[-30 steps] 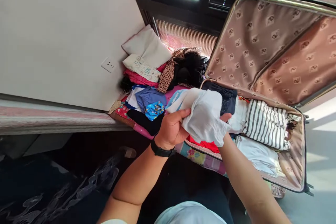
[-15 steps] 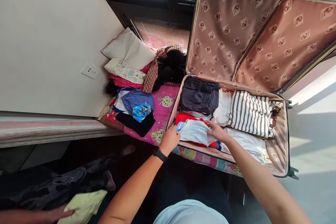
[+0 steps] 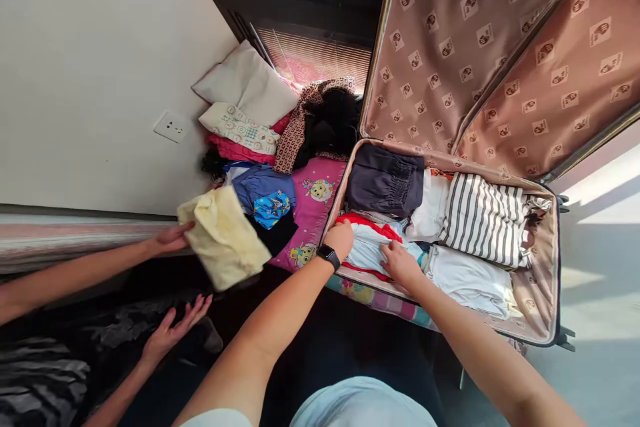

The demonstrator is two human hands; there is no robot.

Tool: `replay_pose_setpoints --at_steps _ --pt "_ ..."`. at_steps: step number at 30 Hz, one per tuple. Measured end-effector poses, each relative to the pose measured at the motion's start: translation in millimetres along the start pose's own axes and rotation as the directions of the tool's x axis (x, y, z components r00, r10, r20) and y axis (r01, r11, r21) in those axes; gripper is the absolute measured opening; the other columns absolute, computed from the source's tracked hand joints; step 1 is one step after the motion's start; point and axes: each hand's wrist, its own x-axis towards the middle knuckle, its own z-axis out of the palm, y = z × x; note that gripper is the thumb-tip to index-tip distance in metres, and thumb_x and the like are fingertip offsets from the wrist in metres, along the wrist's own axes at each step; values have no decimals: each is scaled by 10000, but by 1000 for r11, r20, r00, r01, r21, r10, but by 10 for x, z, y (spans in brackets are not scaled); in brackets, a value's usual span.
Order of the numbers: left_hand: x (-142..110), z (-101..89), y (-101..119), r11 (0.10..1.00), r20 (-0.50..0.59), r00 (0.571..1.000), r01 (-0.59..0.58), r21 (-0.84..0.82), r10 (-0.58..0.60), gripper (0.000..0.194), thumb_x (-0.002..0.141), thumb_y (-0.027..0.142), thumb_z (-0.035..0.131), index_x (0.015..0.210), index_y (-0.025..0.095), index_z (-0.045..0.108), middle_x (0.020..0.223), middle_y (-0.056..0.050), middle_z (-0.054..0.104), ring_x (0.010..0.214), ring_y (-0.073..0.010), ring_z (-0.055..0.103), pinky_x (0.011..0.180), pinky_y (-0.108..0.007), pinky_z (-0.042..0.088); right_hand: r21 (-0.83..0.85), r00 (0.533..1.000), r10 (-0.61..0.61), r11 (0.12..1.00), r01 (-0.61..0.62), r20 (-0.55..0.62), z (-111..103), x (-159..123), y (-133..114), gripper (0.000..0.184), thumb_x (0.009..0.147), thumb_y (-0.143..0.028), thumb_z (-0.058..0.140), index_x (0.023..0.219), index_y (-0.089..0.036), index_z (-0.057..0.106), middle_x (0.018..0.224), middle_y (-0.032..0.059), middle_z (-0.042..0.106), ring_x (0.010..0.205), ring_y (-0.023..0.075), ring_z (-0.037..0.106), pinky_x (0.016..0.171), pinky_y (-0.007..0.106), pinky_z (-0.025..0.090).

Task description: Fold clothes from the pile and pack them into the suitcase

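An open suitcase (image 3: pixel 545 320) lies on the bed, its patterned lid (image 3: pixel 480 60) standing up. My left hand (image 3: pixel 341 237), with a black wristband, and my right hand (image 3: pixel 400 263) press flat on a folded white garment (image 3: pixel 369 247) at the near left corner of the case, over something red. Fingers of both hands lie spread on the cloth. Packed beside it are a dark folded garment (image 3: pixel 385 180), a striped shirt (image 3: pixel 483 217) and white folded cloth (image 3: pixel 467 277).
Another person's hand (image 3: pixel 170 239) holds up a pale yellow folded garment (image 3: pixel 223 237) at the left; their other hand (image 3: pixel 173 330) is open below. Piled clothes (image 3: pixel 263 190) and pillows (image 3: pixel 247 83) lie on the pink bedsheet (image 3: pixel 313 197) by the wall.
I lowered the white garment into the suitcase and now press it flat with both hands. The other person's yellow garment has risen from bottom left to beside the clothes pile.
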Motion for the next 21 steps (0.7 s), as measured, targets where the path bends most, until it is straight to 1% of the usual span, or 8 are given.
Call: replay_pose_setpoints --at_steps 3,6,9,13,15,17,19,21 --pt "-59 -12 -4 999 -75 997 36 34 -33 437 1070 94 341 1410 11 602 1215 -316 669 1071 -355 744 867 -430 584 -32 997 45 999 -43 57 36 90 -30 491 1003 -173 601 1492 -208 558 1405 177 577 1180 284 679 944 347 526" --pt "-160 58 65 978 -174 965 -176 114 195 434 1082 133 379 1452 117 605 1309 -258 643 1178 -340 681 988 -465 553 -69 994 104 992 -103 18 67 93 -69 541 1017 -250 635 1542 -236 507 1420 189 554 1164 300 687 871 334 530" --pt "-157 185 88 938 -16 944 -327 113 330 389 1081 152 390 1351 134 669 1274 -226 654 1170 -332 668 976 -458 553 -64 994 104 993 -102 19 120 123 -106 557 976 -316 722 1486 -189 539 1400 205 555 1160 318 693 873 336 529" --pt "2 271 75 983 145 978 -164 87 151 403 1054 173 444 1381 88 664 1355 -271 641 1209 -377 681 906 -447 580 -82 992 88 993 -80 89 162 281 -150 580 910 -277 777 1427 -119 566 1389 244 557 1169 352 691 950 383 516" --pt "59 227 48 981 175 970 -183 64 169 427 993 226 589 1392 106 678 1357 -273 658 1196 -386 692 929 -469 582 -90 990 82 993 -72 116 132 340 -167 587 906 -259 769 1433 -109 560 1397 260 558 1178 360 686 981 405 506" --pt "66 122 -60 958 168 943 -279 -62 286 471 917 286 704 1364 138 709 1313 -250 694 1159 -373 705 961 -475 574 -82 984 69 995 -57 164 60 345 -166 599 894 -217 757 1446 -102 555 1408 266 564 1193 355 687 1002 407 498" --pt "46 -22 -313 877 57 918 -355 -323 393 400 917 354 705 1271 172 749 1168 -184 750 1061 -327 725 933 -433 569 -69 972 57 997 -42 226 -49 306 -150 638 858 -175 765 1458 -102 561 1418 259 580 1191 341 702 997 392 503" --pt "45 -172 -726 728 -91 949 -291 -621 302 294 975 413 624 1124 199 763 965 -98 760 893 -261 725 825 -368 556 -58 960 38 998 -23 277 -179 254 -140 632 855 -182 765 1456 -114 585 1416 242 610 1187 334 720 988 384 513"
